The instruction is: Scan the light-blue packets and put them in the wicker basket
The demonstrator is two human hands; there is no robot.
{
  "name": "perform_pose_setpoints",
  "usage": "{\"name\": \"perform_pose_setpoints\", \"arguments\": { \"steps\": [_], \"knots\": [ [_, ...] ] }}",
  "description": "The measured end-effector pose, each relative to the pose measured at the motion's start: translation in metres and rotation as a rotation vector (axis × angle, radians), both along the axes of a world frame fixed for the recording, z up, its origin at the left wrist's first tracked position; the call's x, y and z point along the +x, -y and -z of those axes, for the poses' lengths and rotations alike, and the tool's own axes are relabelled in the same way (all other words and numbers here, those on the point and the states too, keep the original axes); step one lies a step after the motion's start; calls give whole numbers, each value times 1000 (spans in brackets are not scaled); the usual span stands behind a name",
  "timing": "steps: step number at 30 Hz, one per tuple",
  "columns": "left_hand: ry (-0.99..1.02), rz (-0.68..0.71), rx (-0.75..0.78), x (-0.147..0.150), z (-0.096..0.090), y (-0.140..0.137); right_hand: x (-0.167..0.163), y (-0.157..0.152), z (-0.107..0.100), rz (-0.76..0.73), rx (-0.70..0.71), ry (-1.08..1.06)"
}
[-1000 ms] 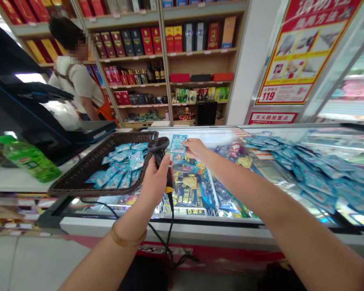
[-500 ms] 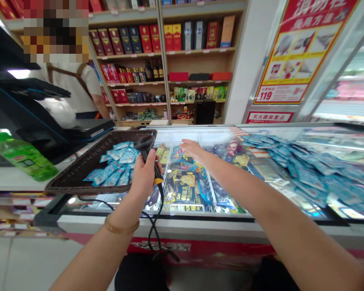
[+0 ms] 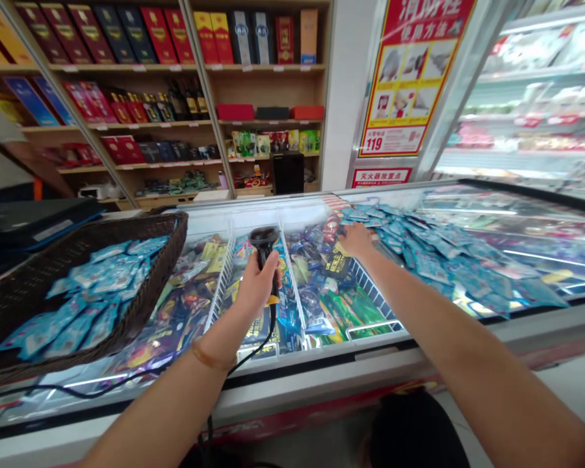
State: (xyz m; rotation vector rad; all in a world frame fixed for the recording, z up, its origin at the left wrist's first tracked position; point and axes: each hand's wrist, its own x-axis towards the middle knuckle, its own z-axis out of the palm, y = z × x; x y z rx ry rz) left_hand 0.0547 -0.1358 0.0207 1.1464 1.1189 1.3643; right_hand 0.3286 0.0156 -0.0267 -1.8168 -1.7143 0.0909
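My left hand (image 3: 259,281) is wrapped round the handle of a black barcode scanner (image 3: 264,244), held above the open chest freezer. Its dark cable (image 3: 260,348) hangs down from the handle. My right hand (image 3: 357,239) is stretched out over the freezer, at the left end of a pile of blue packets (image 3: 419,244) lying on the glass lid. Its fingers are bent together beside something small and dark that I cannot make out. Below the hands, white wire baskets (image 3: 292,286) hold colourful bagged frozen goods (image 3: 316,305).
A brown woven basket (image 3: 175,244) with more blue packets (image 3: 107,279) stands at the left. The freezer's front rim (image 3: 322,374) runs between me and the goods. Shelves with boxes and bottles (image 3: 146,107) rise behind. Part of another person (image 3: 4,140) shows at the left edge.
The view has swung right, taking the green bottle out of sight. My right hand has moved right, from above the wire baskets to the packet pile. The scanner stays in my left hand.
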Motion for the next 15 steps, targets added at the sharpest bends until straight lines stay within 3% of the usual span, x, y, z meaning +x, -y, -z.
{"name": "perform_pose_setpoints", "arguments": {
  "steps": [3, 8, 11, 15],
  "knots": [
    [-9, -19, -16, -6, 10, 1, 5, -6, 2, 152, -114, 238],
    [-28, -19, -26, -11, 11, 4, 3, -14, 5, 226, -150, 318],
    [-35, 8, -19, -10, 11, 6, -2, -9, 0, 214, -160, 368],
    [-20, 72, 16, -9, 16, 6, -27, 13, -19, 88, -214, 494]
  ]
}}
